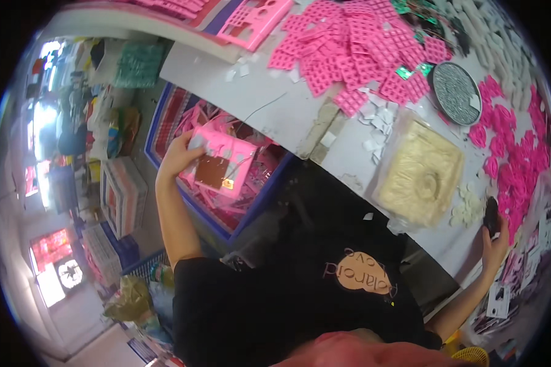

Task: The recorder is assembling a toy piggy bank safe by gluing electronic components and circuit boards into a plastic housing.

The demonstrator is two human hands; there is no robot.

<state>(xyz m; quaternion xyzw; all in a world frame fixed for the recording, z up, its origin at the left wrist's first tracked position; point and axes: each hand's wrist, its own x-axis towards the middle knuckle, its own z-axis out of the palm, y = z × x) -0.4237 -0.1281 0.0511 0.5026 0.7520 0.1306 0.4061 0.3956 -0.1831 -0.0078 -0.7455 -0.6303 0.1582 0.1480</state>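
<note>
My left hand [179, 154] is closed on the edge of a pink plastic casing [243, 160], which has a brown rectangular panel and a thin wire on it. I hold it over a blue crate [221, 230] filled with loose pink plastic parts. Far to the right, at the table's edge, my right hand [494, 243] is closed around a small black object [491, 215] whose kind I cannot make out. Small pale round pieces [467, 207] lie just left of that hand, and bright pink coiled parts [513, 177] are heaped beyond it.
On the white table [226, 88] are a heap of pink grid-like keypad pieces [355, 46], a round dish of small metal parts [456, 93], white paper squares [378, 122] and a plastic-wrapped yellowish block [419, 174]. Another pink casing [251, 24] lies at the far edge. Boxes [123, 196] stand on the left.
</note>
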